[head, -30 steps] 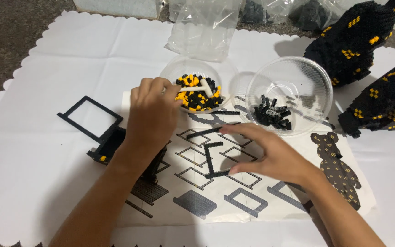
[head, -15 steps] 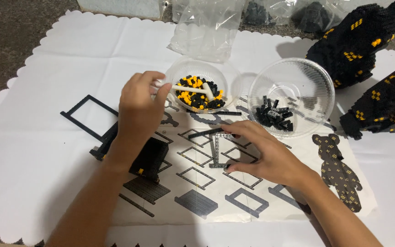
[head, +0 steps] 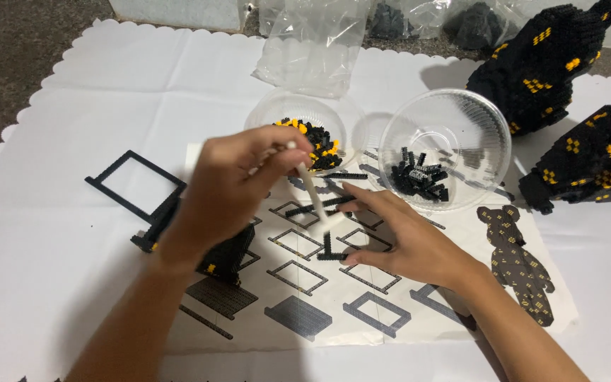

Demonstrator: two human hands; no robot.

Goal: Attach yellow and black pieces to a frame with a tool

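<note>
1. The left hand (head: 231,187) holds a slim white tool (head: 312,191), fingers curled narrowly round its upper end. The tool slants down and to the right, its lower tip at a small black brick frame piece (head: 327,247) lying on the printed instruction sheet (head: 390,311).

2. The right hand (head: 404,240) rests flat on the sheet just right of that piece. Its fingers are spread fairly wide, fingertips touching or just beside the black strips. Whether it pinches one cannot be told, since the tool and motion blur cover the contact.

3. To do this well, I judge the right hand should pin the piece flat against the sheet while the tool presses or levers from above. Keep the tool's tip on the brick seam, not on the paper.

4. Light, steady pressure seems wise: the thin frame is likely to snap apart or skid on the slick sheet.

5. Far from the hands stand two clear bowls. The left bowl (head: 266,117) holds black and yellow bricks, and the right bowl (head: 461,120) holds black ones. Both are within easy reach.

6. A larger black frame (head: 136,184) lies to the left on the white cloth (head: 51,141). A black block partly under the left wrist sits near it; keep the forearm from knocking either.

7. Big black-and-yellow brick models (head: 553,64) stand far right, well apart from the work.
</note>
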